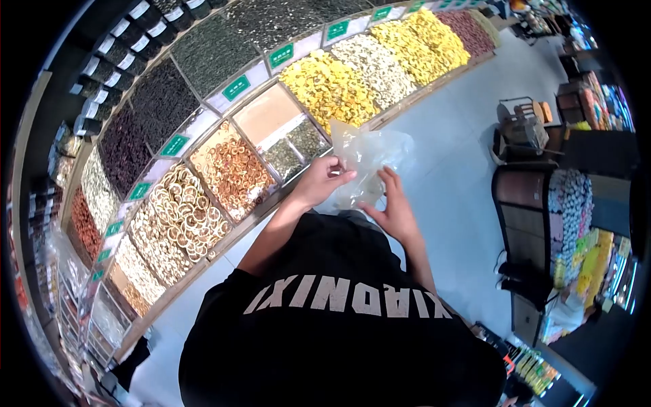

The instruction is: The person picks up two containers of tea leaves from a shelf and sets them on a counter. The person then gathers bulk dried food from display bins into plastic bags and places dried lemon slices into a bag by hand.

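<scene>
A clear plastic bag [378,153] hangs crumpled in front of my waist, beside the edge of the bulk food counter. My left hand [319,182] pinches its near left side between thumb and fingers. On the other side, my right hand [395,209] has thumb and fingers curved around the lower part of the bag, gripping the film. Whether the bag holds anything cannot be made out through the wrinkled plastic. Closest to my left hand is a bin of grey-green dried pieces [303,139], with yellow dried flowers [325,85] just beyond.
Dried citrus-like slices [183,210] and reddish-brown dried rings [234,169] fill nearby bins. Green labels [236,88] line the divider before dark dried goods [213,57]. Jars [115,54] stand at upper left. A pale floor aisle [454,169] separates the counter from shelves [522,210] on the right.
</scene>
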### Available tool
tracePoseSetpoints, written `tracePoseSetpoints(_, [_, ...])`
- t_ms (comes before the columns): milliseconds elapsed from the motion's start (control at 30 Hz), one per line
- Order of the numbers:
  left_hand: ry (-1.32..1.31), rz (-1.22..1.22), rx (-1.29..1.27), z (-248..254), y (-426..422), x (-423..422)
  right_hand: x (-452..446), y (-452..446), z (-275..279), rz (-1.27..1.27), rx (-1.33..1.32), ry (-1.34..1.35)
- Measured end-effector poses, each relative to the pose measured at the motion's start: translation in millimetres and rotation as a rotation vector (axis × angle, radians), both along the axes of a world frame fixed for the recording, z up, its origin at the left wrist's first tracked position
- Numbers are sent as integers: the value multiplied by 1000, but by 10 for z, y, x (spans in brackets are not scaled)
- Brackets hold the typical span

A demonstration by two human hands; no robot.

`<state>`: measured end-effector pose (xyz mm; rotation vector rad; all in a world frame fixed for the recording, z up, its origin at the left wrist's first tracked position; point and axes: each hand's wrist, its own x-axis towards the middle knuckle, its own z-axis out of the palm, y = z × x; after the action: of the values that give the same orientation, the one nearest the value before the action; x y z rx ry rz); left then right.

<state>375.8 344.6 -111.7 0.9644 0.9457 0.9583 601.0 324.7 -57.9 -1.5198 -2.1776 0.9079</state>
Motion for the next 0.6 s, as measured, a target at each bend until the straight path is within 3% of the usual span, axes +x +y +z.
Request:
tracePoseSetpoints(33, [-12,9,-18,15,-3,-1,83,104,-26,-55,-69,93])
tracePoseSetpoints(133, [-554,194,-192,311,-88,78,483,528,-187,-96,-120,182])
tracePoseSetpoints(200, [-776,201,-56,192,-138,87,728,878,-448,-60,-46,177])
tracePoseSetpoints(300, [-1047,371,44,307,-193,300,923,1328,-870,-52,-230,300])
tracePoseSetpoints(367, [-1020,677,130,474,-302,456,985,1582,-1104,-30,-507,545])
tracePoseSetpoints(467, [-1007,802,134,430,-590,548,1009,1755,-1274,-20,-1008,872])
tracePoseSetpoints(500, [-855,973,49,472,-646,662,1002,1758,-1260,18,-1046,883])
tracePoseSetpoints(600, [-746,870,-16,267,-1033,726,1012,1760,-1337,254,-1214,891])
